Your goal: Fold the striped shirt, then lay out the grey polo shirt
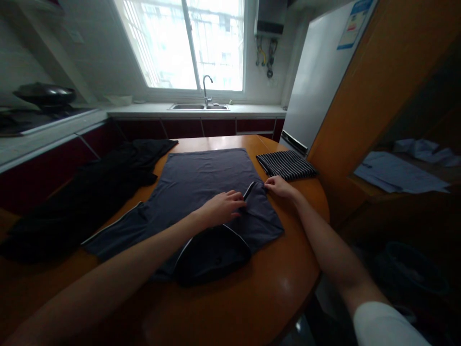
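A dark blue-grey collared shirt [201,178] lies spread over the wooden table, its dark collar [216,259] with white trim toward me. One sleeve [118,235] stretches out to the left, and the right sleeve is folded in over the body. My left hand [226,209] rests on the shirt beside the white-edged cuff [248,191], fingers apart and slightly bent. At the shirt's right edge, my right hand [279,186] pinches the fabric between thumb and fingers.
A folded black-and-white striped cloth [286,164] lies on the table [281,288] beyond my right hand. Dark clothes [90,197] are heaped at the left. Behind stand a counter with a sink [187,107], a wok [45,93] and a fridge [317,72].
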`<state>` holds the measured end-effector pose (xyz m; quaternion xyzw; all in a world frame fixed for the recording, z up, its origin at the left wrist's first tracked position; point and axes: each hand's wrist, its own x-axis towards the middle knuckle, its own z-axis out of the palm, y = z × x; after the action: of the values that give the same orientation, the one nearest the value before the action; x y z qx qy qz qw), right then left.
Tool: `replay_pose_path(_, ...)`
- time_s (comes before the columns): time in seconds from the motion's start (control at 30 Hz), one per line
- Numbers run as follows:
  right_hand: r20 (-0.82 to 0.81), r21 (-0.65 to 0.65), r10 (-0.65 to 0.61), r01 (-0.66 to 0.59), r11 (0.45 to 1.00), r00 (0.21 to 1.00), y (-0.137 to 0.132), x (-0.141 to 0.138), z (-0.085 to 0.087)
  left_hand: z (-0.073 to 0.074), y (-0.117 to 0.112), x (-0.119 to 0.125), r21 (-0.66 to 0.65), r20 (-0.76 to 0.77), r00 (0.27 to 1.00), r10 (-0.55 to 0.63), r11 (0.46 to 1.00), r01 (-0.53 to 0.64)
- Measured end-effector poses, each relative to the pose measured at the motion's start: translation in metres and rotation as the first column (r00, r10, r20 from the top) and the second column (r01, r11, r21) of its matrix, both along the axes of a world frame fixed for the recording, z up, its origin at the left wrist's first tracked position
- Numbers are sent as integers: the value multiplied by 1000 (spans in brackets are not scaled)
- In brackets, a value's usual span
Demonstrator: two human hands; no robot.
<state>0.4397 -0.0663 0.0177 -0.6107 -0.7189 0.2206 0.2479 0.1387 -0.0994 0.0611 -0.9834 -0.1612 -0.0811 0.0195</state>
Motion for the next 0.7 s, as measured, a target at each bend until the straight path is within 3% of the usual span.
replay_pose_path(0.13, 32, 37, -20, 19, 999, 999, 3, -5, -3, 1, 6, 20, 121, -51, 996, -67, 990, 72)
replay_pose_path(0.27, 62, 54, -34, 31, 998, 998, 4, -9, -5, 15, 11, 14, 141, 50, 996, -80, 987, 73)
replay_pose_path(0.4, 92, 47, -58, 53, 997, 994, 5, -11, -6, 24, 15, 5, 48, -10, 993, -114, 992, 114)
replay_pose_path(0.5, 111, 50, -81, 76, 996, 990, 4, -13, -4, 22, 19, 8, -65, -69, 988, -137, 989, 133)
replay_pose_path(0.57, 139, 50, -99, 93, 994, 985, 3, -14, -3, 16, 25, 17, -86, -9, 998, -56, 995, 55)
replay_pose_path(0.7, 190, 39, -135, 130, 991, 972, 0, -18, 0, -4, 52, 49, -107, 141, 966, 218, 973, -204)
